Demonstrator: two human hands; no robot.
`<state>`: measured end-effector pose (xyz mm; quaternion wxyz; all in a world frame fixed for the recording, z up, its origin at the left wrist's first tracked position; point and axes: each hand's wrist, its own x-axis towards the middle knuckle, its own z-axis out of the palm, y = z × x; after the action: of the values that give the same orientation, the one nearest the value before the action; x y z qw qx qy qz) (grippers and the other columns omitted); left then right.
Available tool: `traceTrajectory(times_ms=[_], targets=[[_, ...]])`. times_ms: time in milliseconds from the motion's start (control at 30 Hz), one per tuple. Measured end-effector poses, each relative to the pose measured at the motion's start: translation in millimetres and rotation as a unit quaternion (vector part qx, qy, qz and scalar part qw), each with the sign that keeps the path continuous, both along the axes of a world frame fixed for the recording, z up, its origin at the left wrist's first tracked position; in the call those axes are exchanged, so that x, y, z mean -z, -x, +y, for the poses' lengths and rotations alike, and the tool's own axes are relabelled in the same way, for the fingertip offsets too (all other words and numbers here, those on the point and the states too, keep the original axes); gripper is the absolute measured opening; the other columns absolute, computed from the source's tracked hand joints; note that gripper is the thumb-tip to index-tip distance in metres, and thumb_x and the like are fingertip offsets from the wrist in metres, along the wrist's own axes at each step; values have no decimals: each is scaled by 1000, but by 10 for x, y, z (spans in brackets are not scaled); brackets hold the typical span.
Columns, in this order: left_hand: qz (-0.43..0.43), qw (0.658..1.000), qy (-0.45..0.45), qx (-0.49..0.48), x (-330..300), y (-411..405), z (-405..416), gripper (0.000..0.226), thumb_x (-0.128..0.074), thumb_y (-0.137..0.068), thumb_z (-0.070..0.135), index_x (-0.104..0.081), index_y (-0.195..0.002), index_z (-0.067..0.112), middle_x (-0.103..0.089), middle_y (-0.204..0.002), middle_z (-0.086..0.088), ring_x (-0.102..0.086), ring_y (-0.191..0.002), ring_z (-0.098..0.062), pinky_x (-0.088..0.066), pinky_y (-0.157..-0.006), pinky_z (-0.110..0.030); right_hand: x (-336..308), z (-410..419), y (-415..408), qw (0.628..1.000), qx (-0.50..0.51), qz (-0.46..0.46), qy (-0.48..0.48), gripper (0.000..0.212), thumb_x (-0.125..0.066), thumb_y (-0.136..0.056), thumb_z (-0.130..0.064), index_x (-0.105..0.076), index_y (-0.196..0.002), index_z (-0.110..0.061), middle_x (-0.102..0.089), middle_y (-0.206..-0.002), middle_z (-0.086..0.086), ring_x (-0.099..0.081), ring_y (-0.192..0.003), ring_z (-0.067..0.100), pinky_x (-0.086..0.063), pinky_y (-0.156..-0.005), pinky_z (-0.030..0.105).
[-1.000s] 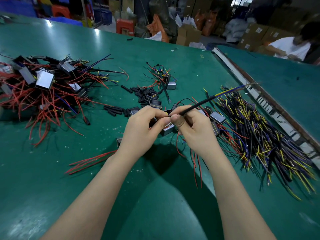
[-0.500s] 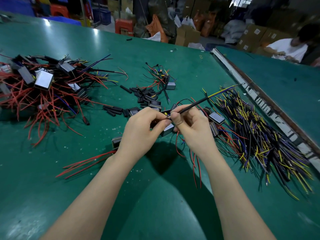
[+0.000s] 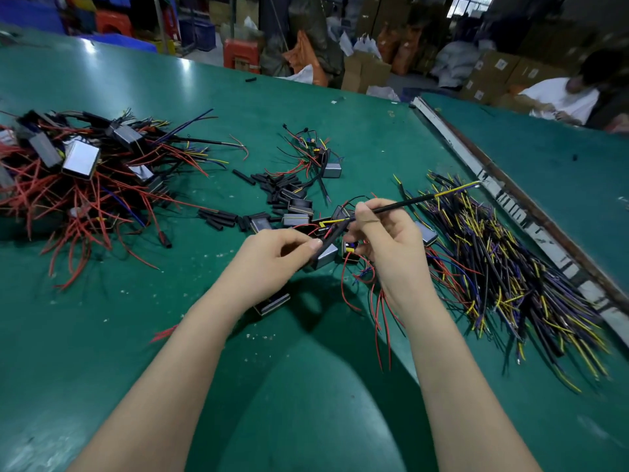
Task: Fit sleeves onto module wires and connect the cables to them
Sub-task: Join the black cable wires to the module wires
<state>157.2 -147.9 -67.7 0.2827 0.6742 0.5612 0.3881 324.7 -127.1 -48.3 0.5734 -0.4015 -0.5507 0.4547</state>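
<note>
From the head camera, your left hand (image 3: 272,257) pinches a short black tubular sleeve (image 3: 329,240) between thumb and fingers, the sleeve slanting up toward the right hand. Your right hand (image 3: 388,243) has its fingers curled round a thin black cable with a yellow end (image 3: 405,203), which runs up and to the right over the loose cables. Just under the sleeve sits a small grey box-shaped module with red wires (image 3: 325,260), between both hands; whether either hand also touches it, you cannot tell. All of this lies above the green table (image 3: 102,335). To your right spreads a heap of black, yellow and purple cables (image 3: 510,274). Beyond your hands lies a scatter of short black sleeves (image 3: 272,189) among more small modules. At far left is a tangled pile of modules with red wires (image 3: 68,178). Another module (image 3: 274,303) lies beneath your left wrist.
</note>
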Motion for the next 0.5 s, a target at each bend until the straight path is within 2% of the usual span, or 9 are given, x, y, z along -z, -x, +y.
traceTrajectory(times_ms=[167, 267, 433, 500], targets=[[-38, 999, -31, 3, -10, -25, -7, 19, -61, -90, 30, -63, -72, 36, -60, -61, 19, -47, -57, 2, -38, -60, -18, -9, -22, -2, 1000, -4, -7, -5, 10, -57, -96, -15, -54, -88, -21, -67, -68, -9, -63, -60, 7, -45, -51, 15], [-69, 997, -37, -8, -14, -54, -20, 17, -62, -90, 30, -62, -75, 36, -60, -61, 23, -49, -58, 6, -36, -58, -10, -8, -33, 10, 1000, -7, -13, -2, 11, -55, -96, -13, -52, -88, -20, -68, -67, -7, -62, -57, 9, -44, -51, 16], [-97, 992, -73, -26, -24, -115, -36, 18, -61, -91, 28, -61, -75, 37, -63, -71, 11, -50, -64, -4, -41, -65, -21, -6, -47, 61, 999, -46, 3, 1, 15, -51, -96, -2, -48, -87, -14, -62, -63, -3, -54, -47, 10, -44, -50, 17], [-102, 990, -95, -31, -38, -148, -56, 19, -62, -90, 25, -61, -76, 38, -63, -73, 15, -50, -65, 0, -40, -64, -16, 1, -50, 62, 999, -46, -6, -10, 17, -50, -96, 1, -48, -88, -14, -58, -67, 1, -53, -48, 10, -45, -51, 17]])
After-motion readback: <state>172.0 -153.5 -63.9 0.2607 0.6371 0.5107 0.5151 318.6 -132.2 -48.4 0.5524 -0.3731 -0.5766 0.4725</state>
